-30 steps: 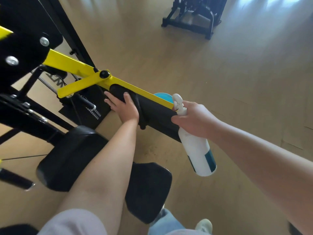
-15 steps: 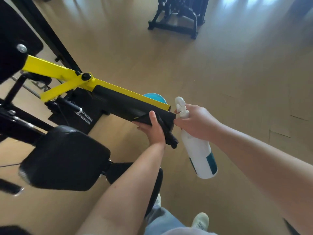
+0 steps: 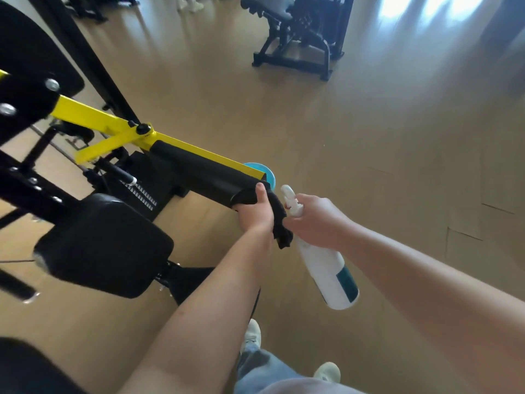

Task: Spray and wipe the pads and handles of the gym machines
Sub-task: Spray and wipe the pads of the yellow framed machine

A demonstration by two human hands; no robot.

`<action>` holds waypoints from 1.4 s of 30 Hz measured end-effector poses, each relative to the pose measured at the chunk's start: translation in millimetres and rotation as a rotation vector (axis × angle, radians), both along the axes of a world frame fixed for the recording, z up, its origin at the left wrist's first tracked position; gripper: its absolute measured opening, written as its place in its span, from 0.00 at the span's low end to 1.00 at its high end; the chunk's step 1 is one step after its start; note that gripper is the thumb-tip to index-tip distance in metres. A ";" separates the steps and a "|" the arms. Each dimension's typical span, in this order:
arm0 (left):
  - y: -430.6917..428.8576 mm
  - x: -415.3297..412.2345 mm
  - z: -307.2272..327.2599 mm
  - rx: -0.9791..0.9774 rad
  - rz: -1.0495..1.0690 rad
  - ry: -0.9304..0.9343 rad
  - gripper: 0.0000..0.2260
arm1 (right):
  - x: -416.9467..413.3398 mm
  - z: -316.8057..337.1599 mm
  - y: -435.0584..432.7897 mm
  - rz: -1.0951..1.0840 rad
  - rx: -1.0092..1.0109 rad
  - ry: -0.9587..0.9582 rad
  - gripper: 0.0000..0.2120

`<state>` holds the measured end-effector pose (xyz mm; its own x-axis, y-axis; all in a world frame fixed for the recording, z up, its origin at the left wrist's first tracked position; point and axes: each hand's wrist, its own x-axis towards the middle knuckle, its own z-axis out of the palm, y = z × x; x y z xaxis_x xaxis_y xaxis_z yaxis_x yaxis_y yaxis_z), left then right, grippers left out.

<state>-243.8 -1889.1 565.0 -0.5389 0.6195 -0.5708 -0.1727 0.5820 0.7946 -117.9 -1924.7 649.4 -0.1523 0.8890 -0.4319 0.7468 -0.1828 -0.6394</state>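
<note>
head view, looking down along both bare forearms. the left hand (image 3: 255, 216) is curled round a black cloth (image 3: 279, 223) and presses it against the near end of the black roller pad (image 3: 199, 172), with the thumb lying on top of the pad's end. a tail of the cloth hangs down on the hand's right side. the roller pad runs along the yellow arm (image 3: 93, 116) of the machine, slanting from upper left down toward the hands. just beyond the pad's end a blue disc (image 3: 265, 170) peeks out, mostly hidden behind it. the right hand (image 3: 315, 223) grips a white spray bottle (image 3: 329, 271) by its neck, fingers wrapped round below the trigger head. the bottle tilts with its nozzle up near the cloth and its base, which bears a dark teal label, pointing down and to the right. the two hands are just beside each other, with the cloth's tail between them. below the yellow arm sits a black seat pad (image 3: 105, 245) on the dark frame. the light wooden floor (image 3: 383, 137) spreads out behind, and another black machine (image 3: 295, 38) stands well away at the top. two pale shoes (image 3: 251, 335) show near the bottom edge.
</note>
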 end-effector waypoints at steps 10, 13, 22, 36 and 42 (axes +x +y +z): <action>-76.5 -14.2 -26.3 -0.127 -0.036 -0.004 0.23 | 0.9 -24.1 -22.9 0.231 -0.026 -0.103 0.05; -96.3 -28.3 -29.7 -0.167 0.109 -0.166 0.24 | -11.9 -33.8 -25.8 0.257 -0.034 -0.114 0.07; -128.7 -106.0 -52.3 -0.091 0.324 -0.461 0.16 | -104.7 -56.7 -10.0 0.394 -0.075 -0.134 0.16; -61.6 -214.9 24.1 0.249 0.056 0.051 0.16 | -237.5 -2.5 71.4 0.432 0.102 0.007 0.08; -28.8 -242.0 74.7 0.320 -0.008 0.448 0.11 | -265.7 37.4 115.5 0.522 0.186 0.057 0.06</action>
